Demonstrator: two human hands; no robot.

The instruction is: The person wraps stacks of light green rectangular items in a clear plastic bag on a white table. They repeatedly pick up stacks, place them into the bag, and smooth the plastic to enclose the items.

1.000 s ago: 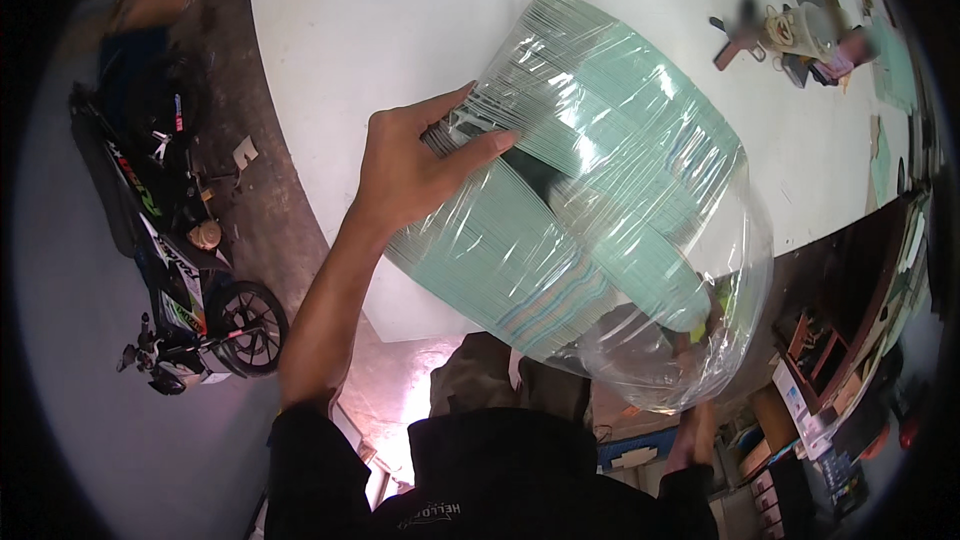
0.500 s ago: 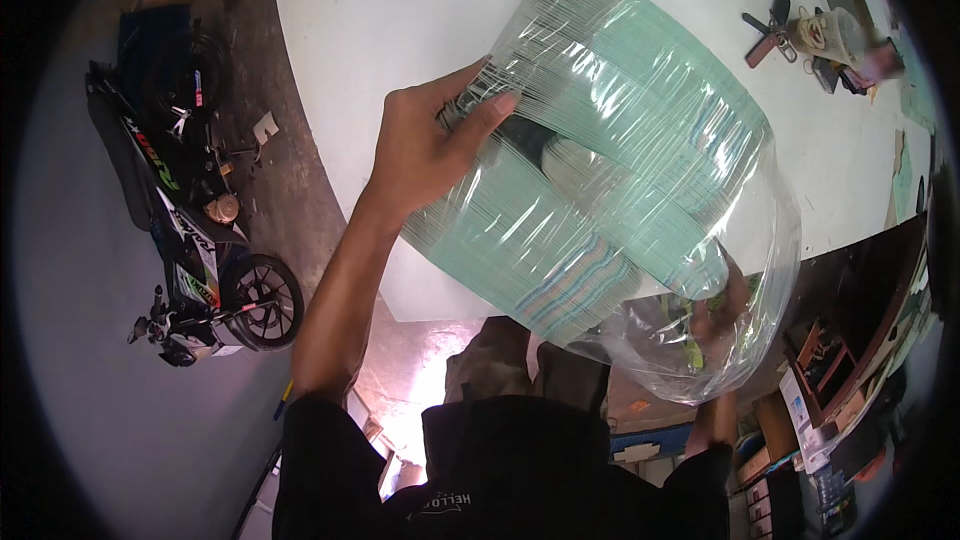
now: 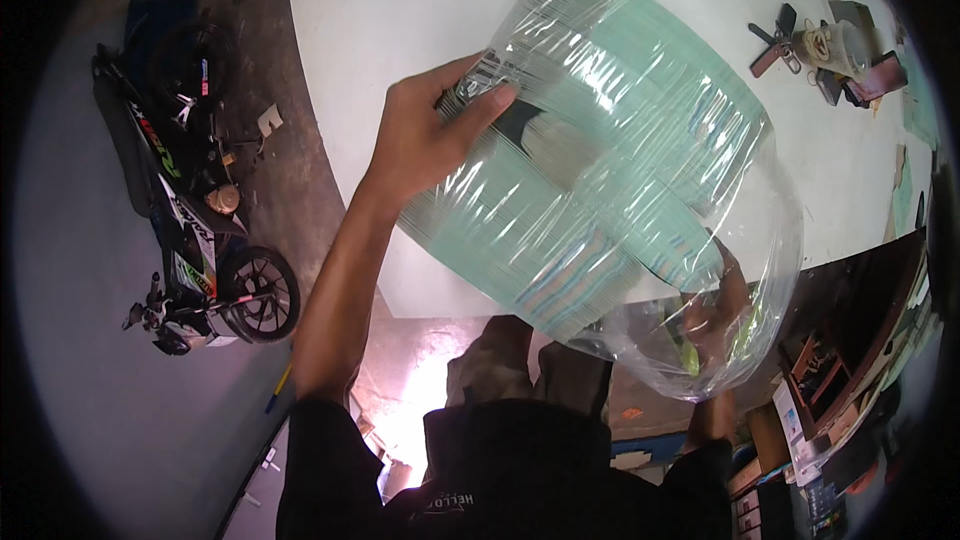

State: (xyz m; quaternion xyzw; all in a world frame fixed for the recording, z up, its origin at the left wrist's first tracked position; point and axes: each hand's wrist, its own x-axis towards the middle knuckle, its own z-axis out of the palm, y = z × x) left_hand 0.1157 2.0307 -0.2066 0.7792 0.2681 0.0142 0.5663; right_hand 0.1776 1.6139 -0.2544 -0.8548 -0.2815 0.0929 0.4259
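Observation:
A large clear plastic bag [image 3: 775, 230] is filled with stacks of thin pale green sheets, some edges showing blue and beige stripes. One long stack [image 3: 660, 55] lies at the upper right and another [image 3: 500, 215] at the lower left. My left hand [image 3: 425, 130] grips the bag's left end, thumb on top of the plastic, fingers hidden underneath. Inside the bag's loose right end, seen through shiny film, my right hand [image 3: 722, 305] has its fingers around the end of a narrower green stack [image 3: 685, 250] between the other two. A dark gap shows beside my left thumb.
The bag is over a white table [image 3: 370, 20]. Keys [image 3: 775, 40], a clear plastic cup [image 3: 845, 45] and a phone [image 3: 880, 78] lie at the far right. A motorcycle [image 3: 190, 210] stands on the floor at left. A cluttered shelf [image 3: 820, 370] is at lower right.
The narrow stack's end has shifted slightly at my right hand, which remains inside the bag. My left hand keeps its grip. The view has shifted slightly.

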